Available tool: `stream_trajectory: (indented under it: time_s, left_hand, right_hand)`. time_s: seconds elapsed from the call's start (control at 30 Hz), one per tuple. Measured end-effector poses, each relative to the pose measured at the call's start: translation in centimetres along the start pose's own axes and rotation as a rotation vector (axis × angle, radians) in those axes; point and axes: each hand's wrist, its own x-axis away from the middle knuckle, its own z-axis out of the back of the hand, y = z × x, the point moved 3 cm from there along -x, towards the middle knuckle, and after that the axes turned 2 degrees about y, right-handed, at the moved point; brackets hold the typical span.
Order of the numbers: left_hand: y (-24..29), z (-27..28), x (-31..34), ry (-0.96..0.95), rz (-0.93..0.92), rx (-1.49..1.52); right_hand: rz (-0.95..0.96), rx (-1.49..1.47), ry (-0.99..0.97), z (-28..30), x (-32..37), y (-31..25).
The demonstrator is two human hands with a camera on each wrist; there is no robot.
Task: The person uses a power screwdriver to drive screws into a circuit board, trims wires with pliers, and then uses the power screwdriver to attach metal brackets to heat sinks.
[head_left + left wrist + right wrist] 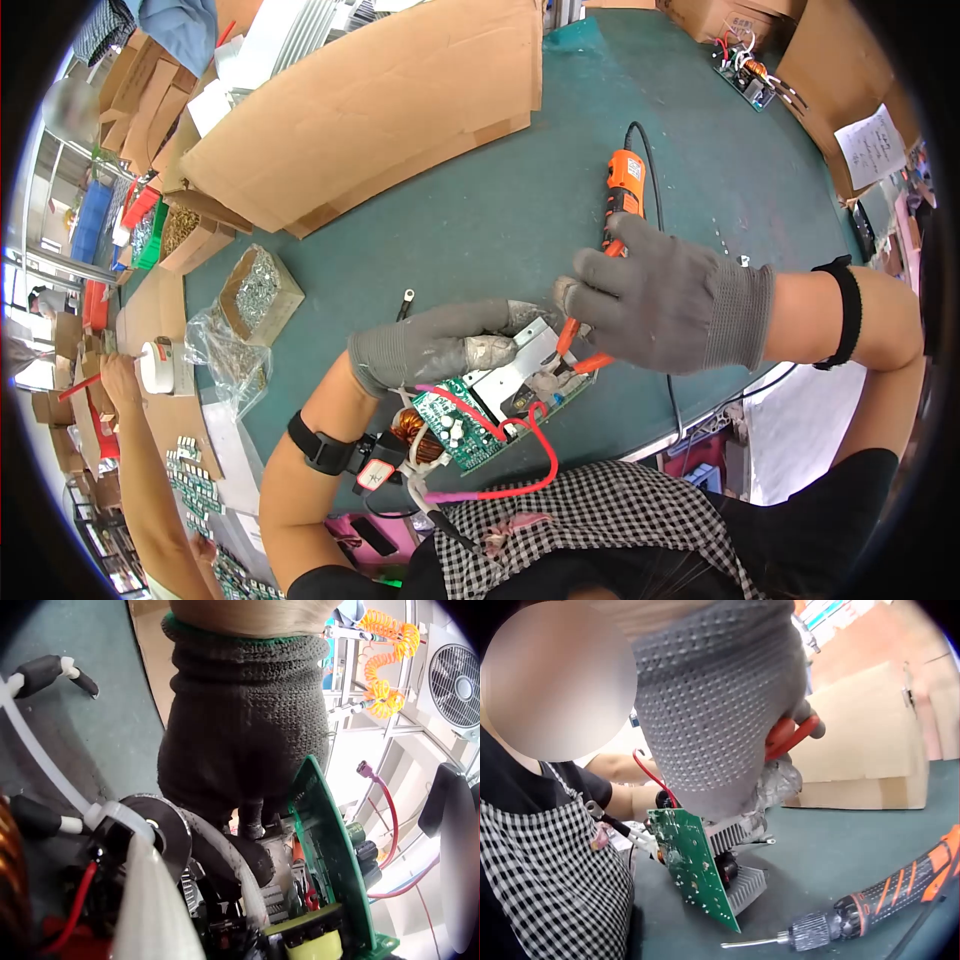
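My gloved left hand (440, 340) grips a green circuit board (470, 455) by its silver heat sink (510, 375). The board is tilted, with a copper coil (415, 430) and red wires (555, 455) at its left end. My gloved right hand (670, 295) holds pliers with orange-red handles (567, 335), low over the board's right end. In the right wrist view the handles (791, 739) stick out past the fingers; the tool's tip is hidden there. Behind the right hand an orange and black electric screwdriver (626, 175) lies on the green table.
A large cardboard sheet (380, 110) stands at the back left. A small box of screws (255, 290) and a plastic bag (235, 360) are on the left. Another wired board (745, 75) lies at the back right by a carton (840, 90). Another person's arm (140, 470) reaches in at far left.
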Motion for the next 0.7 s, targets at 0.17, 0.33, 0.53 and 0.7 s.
stream_trajectory:
  time_s: [0.17, 0.33, 0.53, 0.7]
  left_hand:
    - [-0.7, 0.2, -0.3, -0.034, -0.071, -0.014]
    - [-0.9, 0.4, -0.2, -0.028, -0.075, -0.129]
    - [-2.1, 1.0, 0.1, -0.004, -0.139, -0.136]
    - [-1.5, 0.9, 0.0, -0.085, 0.000, -0.010]
  right_hand:
    - [0.056, -0.102, -0.041, 0.2, -0.2, 0.4]
    - [0.202, -0.062, 0.017, -0.4, -1.2, 1.7]
    - [0.127, -0.201, 0.086, -1.1, -1.2, 1.6]
    - [-0.065, -0.155, 0.148, -0.9, 0.6, -0.6]
